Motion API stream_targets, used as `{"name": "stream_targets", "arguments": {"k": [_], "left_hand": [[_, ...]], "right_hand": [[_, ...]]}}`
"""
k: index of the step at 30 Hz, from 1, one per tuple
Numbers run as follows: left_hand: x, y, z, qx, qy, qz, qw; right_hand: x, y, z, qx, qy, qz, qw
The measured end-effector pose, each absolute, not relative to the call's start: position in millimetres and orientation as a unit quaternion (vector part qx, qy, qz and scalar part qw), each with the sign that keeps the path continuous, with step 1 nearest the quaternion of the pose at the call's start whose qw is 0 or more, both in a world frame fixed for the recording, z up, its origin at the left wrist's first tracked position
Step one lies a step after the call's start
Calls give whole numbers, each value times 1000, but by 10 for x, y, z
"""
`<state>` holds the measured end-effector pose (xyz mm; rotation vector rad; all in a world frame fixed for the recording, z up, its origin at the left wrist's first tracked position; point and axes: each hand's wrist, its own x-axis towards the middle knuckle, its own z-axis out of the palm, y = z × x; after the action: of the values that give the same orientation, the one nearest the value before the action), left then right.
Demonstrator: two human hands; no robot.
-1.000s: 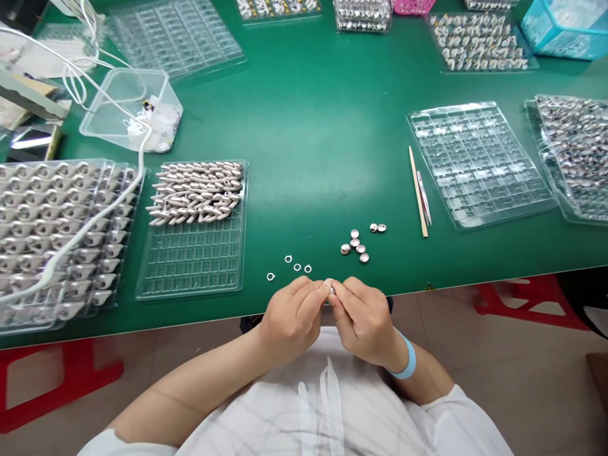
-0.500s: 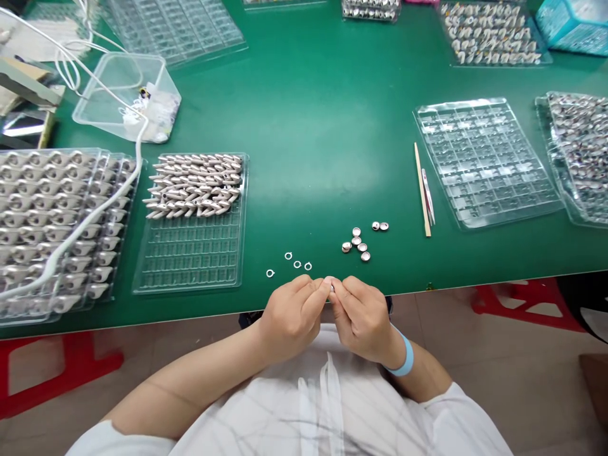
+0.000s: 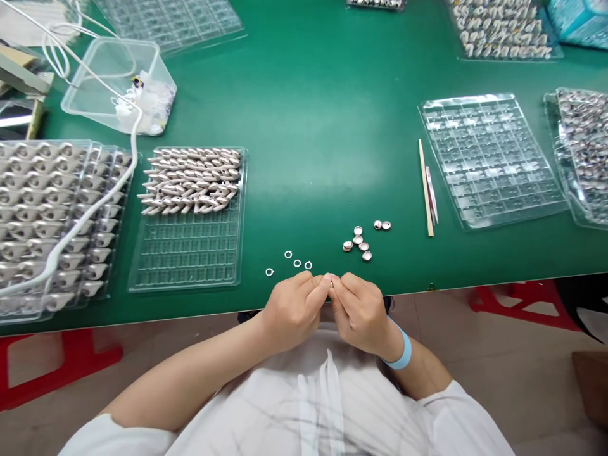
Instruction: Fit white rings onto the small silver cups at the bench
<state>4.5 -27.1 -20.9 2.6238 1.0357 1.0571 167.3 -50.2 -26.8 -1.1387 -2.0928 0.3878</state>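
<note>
My left hand point(image 3: 293, 309) and my right hand point(image 3: 358, 311) meet fingertip to fingertip at the near edge of the green table point(image 3: 313, 114). Both pinch one tiny pale part point(image 3: 331, 283) between them; it is too small to name. Just beyond my left fingers lie several small white rings point(image 3: 297, 262). Several small silver caps point(image 3: 360, 241) lie beyond my right hand. A clear tray point(image 3: 190, 253) half filled with silver bullet-shaped pieces point(image 3: 190, 181) sits to the left.
A wooden stick point(image 3: 425, 187) and tweezers point(image 3: 432, 194) lie beside an empty clear tray point(image 3: 489, 158) on the right. Filled trays point(image 3: 52, 215) with a white cable point(image 3: 85, 215) across them sit far left. A clear box point(image 3: 118, 85) stands behind. Red stools point(image 3: 52, 367) are below.
Both hands stay pinched together on the small part with only slight finger motion. The view has tilted a little, so the table things sit slightly higher in the picture.
</note>
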Motion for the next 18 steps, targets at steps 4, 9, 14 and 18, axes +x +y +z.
{"name": "stream_targets", "arguments": {"k": [4, 9, 14, 18], "left_hand": [[32, -261, -278, 867, 344, 351, 79], [27, -250, -316, 866, 344, 354, 85], [26, -244, -314, 865, 348, 350, 92], [21, -247, -324, 865, 352, 347, 89]], "right_hand": [[1677, -496, -331, -444, -815, 151, 339], [1673, -476, -344, -442, -817, 156, 337], [1682, -467, -313, -440, -822, 158, 325], [1695, -454, -294, -438, -828, 156, 312]]}}
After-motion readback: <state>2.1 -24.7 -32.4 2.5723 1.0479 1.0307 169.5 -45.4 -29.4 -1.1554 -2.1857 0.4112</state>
